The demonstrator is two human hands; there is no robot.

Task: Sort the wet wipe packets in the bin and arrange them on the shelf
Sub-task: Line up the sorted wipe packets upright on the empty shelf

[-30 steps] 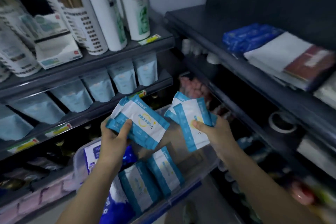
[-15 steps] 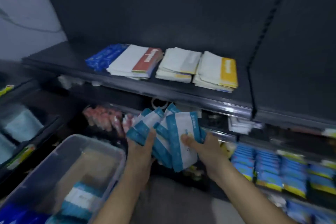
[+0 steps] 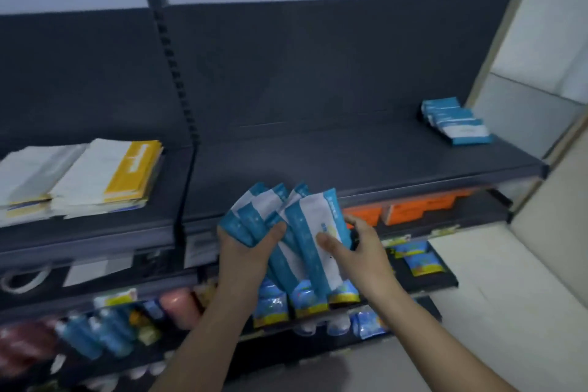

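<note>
- A fanned bundle of wet wipe packets [image 3: 305, 219] is held in both hands just in front of the shelf's front edge, not yet set down.
- The left hand [image 3: 245, 256] grips the left side of the fan, thumb curled over the blue ends.
- The right hand [image 3: 362, 251] pinches the frontmost packet, thumb on its face and fingers [image 3: 358, 226] curled behind it.
- On the shelf [image 3: 350, 162], a short row of matching packets [image 3: 455, 122] lies at the right rear corner, so some arranging looks done.
- White-and-yellow packs [image 3: 105, 175] fill the bay to the left.
- The task seems partway: this bundle needs placing, probably beside that row.
- The bin is out of view, so what remains in it cannot be told.
</note>
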